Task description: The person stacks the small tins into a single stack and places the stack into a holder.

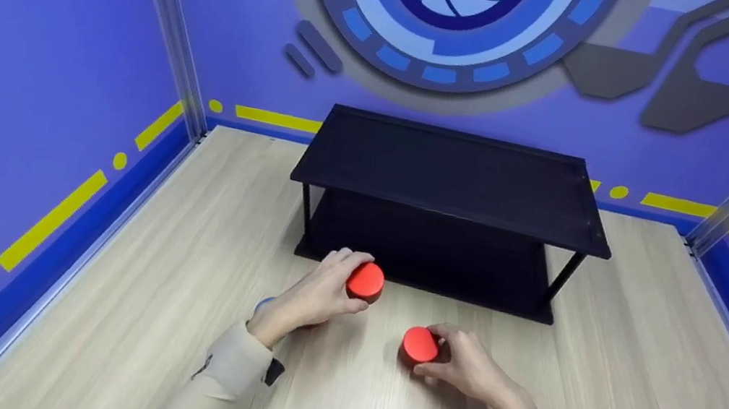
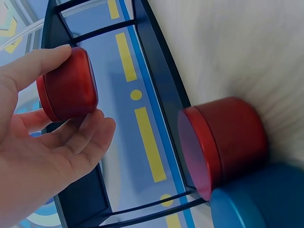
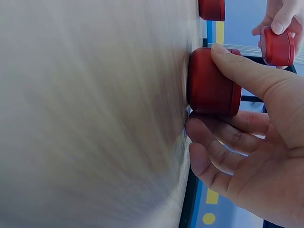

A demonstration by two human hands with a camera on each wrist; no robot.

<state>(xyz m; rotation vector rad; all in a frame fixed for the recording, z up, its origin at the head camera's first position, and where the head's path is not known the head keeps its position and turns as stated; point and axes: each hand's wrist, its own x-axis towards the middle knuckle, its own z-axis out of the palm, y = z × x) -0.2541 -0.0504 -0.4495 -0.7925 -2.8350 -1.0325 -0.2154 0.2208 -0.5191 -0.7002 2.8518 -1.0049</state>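
My left hand [image 1: 316, 290] grips a round red tin [image 1: 366, 280] between thumb and fingers. In the left wrist view this red tin [image 2: 71, 85] is raised off the table, in front of the shelf. My right hand [image 1: 472, 365] pinches a second red tin [image 1: 420, 345], which stands on the table with its lid up; in the right wrist view the thumb lies on one side of the tin [image 3: 211, 83] and fingers on the other. Behind my left wrist, mostly hidden from the head view, stand a third red tin [image 2: 232, 142] and a blue tin [image 2: 266, 199].
A black two-tier shelf [image 1: 450, 174] stands at the back of the wooden table [image 1: 179, 263], its lower board [image 1: 431, 248] just beyond my left hand. Blue-purple printed walls [image 1: 21, 106] with metal corner posts [image 1: 170, 20] enclose the table on the left, back and right.
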